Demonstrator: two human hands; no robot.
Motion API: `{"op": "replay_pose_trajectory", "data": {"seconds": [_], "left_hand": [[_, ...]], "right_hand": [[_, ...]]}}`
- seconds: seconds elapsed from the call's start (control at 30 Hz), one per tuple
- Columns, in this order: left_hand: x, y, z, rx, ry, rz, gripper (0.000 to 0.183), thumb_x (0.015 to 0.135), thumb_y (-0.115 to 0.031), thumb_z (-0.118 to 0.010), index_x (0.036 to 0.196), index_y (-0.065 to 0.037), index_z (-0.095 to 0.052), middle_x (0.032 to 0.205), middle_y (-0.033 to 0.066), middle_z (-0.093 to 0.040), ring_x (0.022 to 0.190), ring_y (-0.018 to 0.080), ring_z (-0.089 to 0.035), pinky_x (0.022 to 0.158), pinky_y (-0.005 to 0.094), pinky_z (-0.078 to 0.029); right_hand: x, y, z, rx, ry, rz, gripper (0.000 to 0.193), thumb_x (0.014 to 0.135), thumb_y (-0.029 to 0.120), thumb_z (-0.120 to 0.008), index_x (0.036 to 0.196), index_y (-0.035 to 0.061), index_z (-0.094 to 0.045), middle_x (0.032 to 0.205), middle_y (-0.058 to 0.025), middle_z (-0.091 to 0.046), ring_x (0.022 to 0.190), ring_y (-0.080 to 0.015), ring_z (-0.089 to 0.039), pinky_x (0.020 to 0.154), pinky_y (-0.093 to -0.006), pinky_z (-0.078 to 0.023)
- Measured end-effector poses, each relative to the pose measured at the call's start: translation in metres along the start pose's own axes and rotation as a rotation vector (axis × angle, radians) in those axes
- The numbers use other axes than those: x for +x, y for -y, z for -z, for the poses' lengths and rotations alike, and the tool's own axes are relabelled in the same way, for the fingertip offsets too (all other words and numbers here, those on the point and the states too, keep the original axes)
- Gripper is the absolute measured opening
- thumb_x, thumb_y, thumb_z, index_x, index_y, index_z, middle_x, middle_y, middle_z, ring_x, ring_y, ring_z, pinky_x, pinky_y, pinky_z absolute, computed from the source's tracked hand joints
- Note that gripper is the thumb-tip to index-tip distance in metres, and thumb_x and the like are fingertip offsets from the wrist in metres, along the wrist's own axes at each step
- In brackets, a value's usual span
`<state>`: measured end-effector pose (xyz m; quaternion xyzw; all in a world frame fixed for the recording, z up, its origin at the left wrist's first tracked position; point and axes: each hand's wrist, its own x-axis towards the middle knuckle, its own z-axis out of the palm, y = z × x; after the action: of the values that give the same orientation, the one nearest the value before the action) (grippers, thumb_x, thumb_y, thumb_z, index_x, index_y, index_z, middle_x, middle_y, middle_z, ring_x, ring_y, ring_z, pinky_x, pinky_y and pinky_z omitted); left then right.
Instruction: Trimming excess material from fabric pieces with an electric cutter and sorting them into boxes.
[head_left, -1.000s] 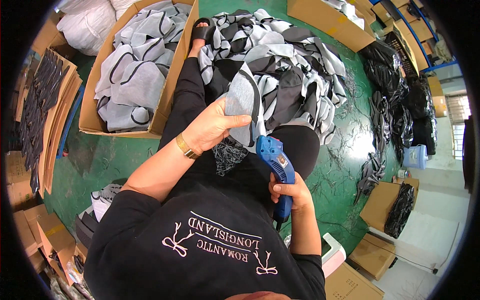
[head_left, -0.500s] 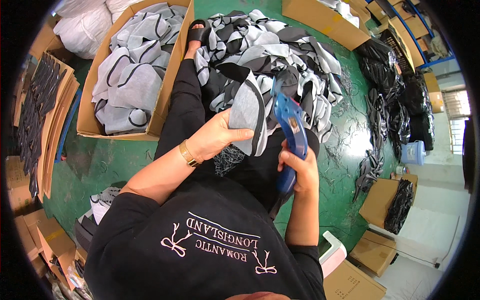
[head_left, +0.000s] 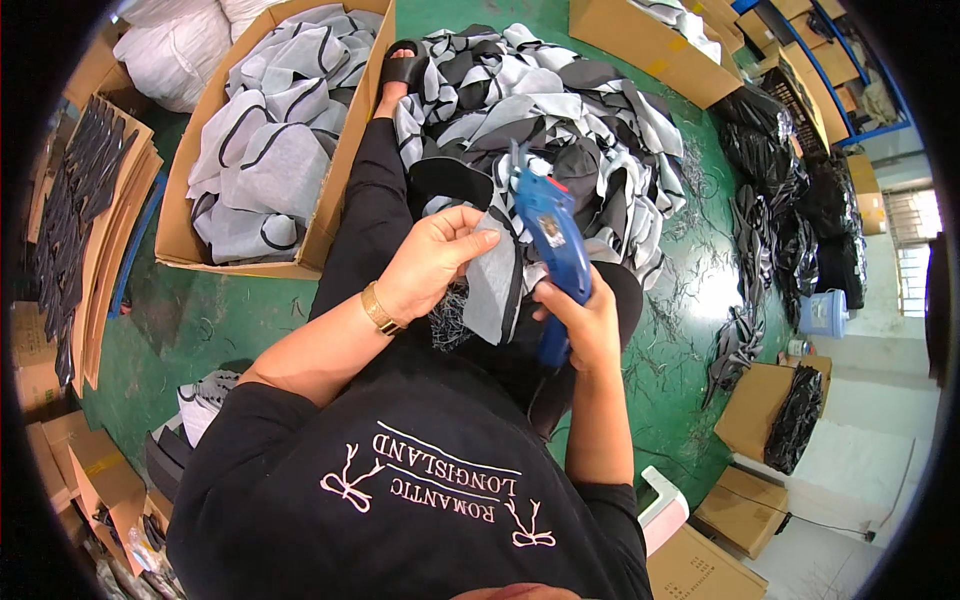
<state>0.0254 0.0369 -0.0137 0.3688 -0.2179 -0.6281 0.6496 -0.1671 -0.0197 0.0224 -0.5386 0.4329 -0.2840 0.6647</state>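
Seated worker viewed from above: the left hand [head_left: 435,262] grasps a grey fabric piece [head_left: 492,290] between thumb and fingers, near its upper end, so that the cloth hangs in front of the lap with its black edging toward the right. The right hand [head_left: 582,315] is closed around the handle of a blue handheld power cutter [head_left: 555,235], whose head points away from the body, just beside the upper right of the piece; whether the blades touch the cloth cannot be told. A gold wristwatch [head_left: 379,308] encircles the left wrist. Beneath the left hand, partly hidden, lies a tangle of thread trimmings [head_left: 447,325]. Beyond the hands, a heap of grey and black fabric pieces [head_left: 625,125] covers part of the green floor [head_left: 240,312], beside a foot in a black sandal [head_left: 404,66]. To the left stands an open cardboard carton [head_left: 352,135] filled with black-edged grey pieces; to the right, black plastic bags [head_left: 760,140] lie near a light-blue bucket [head_left: 823,314].
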Motion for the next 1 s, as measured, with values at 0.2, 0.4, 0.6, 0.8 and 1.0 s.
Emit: {"op": "replay_pose_trajectory", "data": {"seconds": [0.2, 0.4, 0.6, 0.8, 1.0], "left_hand": [[0.007, -0.016, 0.009, 0.07, -0.066, -0.034, 0.021, 0.087, -0.004, -0.063, 0.108, -0.001, -0.06, 0.096, 0.0027, -0.065, 0.083, 0.0068, -0.061, 0.073, 0.021, -0.048], [0.005, -0.026, 0.006, 0.216, -0.022, -0.055, 0.02, 0.086, -0.002, -0.063, 0.106, -0.001, -0.061, 0.095, 0.0013, -0.066, 0.08, 0.0054, -0.06, 0.073, 0.0208, -0.048], [0.002, -0.033, 0.009, 0.327, 0.032, -0.006, 0.015, 0.085, -0.002, -0.064, 0.1, -0.001, -0.063, 0.09, -0.001, -0.064, 0.077, 0.0032, -0.056, 0.073, 0.0187, -0.044], [-0.001, -0.047, 0.003, 0.424, 0.095, 0.072, 0.014, 0.083, -0.002, -0.064, 0.097, 0.0, -0.063, 0.087, -0.0023, -0.063, 0.074, 0.002, -0.055, 0.067, 0.0187, -0.044], [-0.001, -0.047, 0.01, 0.496, 0.163, 0.065, 0.017, 0.08, -0.002, -0.065, 0.097, 0.0, -0.065, 0.087, -0.0003, -0.065, 0.077, 0.0035, -0.057, 0.071, 0.0195, -0.046]], "right_hand": [[-0.028, -0.007, 0.042, 0.024, 0.087, -0.147, 0.033, 0.072, 0.003, -0.07, 0.101, -0.0035, -0.057, 0.081, -0.0064, -0.06, 0.062, -0.0141, -0.058, 0.056, -0.0282, -0.051], [-0.039, -0.004, 0.044, -0.098, 0.141, -0.251, 0.031, 0.067, 0.0, -0.069, 0.097, -0.0046, -0.058, 0.08, -0.008, -0.059, 0.057, -0.0157, -0.058, 0.052, -0.0295, -0.05], [-0.033, -0.003, 0.048, -0.091, 0.171, -0.298, 0.032, 0.067, 0.0, -0.068, 0.097, -0.0048, -0.058, 0.082, -0.0084, -0.059, 0.058, -0.0161, -0.058, 0.052, -0.0292, -0.049], [-0.032, -0.001, 0.049, -0.133, 0.179, -0.276, 0.034, 0.067, -0.001, -0.069, 0.099, -0.0051, -0.058, 0.084, -0.0088, -0.06, 0.059, -0.0162, -0.059, 0.052, -0.0289, -0.049], [-0.03, 0.007, 0.045, -0.207, 0.195, -0.243, 0.03, 0.07, 0.003, -0.07, 0.096, -0.0036, -0.058, 0.08, -0.0063, -0.06, 0.058, -0.0129, -0.056, 0.053, -0.0266, -0.046]]}}
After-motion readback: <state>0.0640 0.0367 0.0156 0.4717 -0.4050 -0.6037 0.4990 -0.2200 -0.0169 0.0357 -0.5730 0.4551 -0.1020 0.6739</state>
